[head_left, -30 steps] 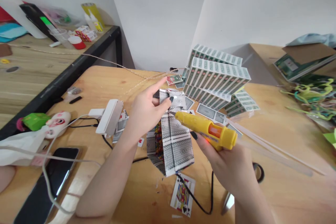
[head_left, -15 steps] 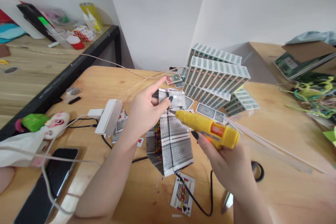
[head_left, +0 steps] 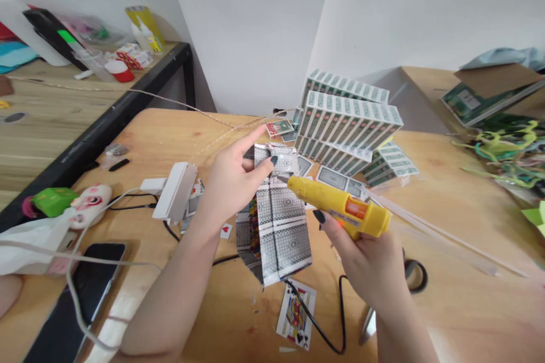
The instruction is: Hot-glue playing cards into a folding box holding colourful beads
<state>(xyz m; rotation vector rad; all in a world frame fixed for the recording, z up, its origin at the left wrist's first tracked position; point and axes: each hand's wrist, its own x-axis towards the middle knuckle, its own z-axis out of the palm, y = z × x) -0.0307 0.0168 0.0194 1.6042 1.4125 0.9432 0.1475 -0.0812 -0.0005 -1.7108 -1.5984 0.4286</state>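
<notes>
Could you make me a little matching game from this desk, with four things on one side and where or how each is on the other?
Things:
1. Hot glue gun
2. Smartphone
3. Face-up court card
4. Playing-card structure

Descriptions:
A. Crossed by a black cable
B. Grey-patterned, held by the left hand
C. Yellow, in the right hand
D. Dark-screened, at the picture's lower left

Pairs: 1-C, 2-D, 3-A, 4-B
</notes>
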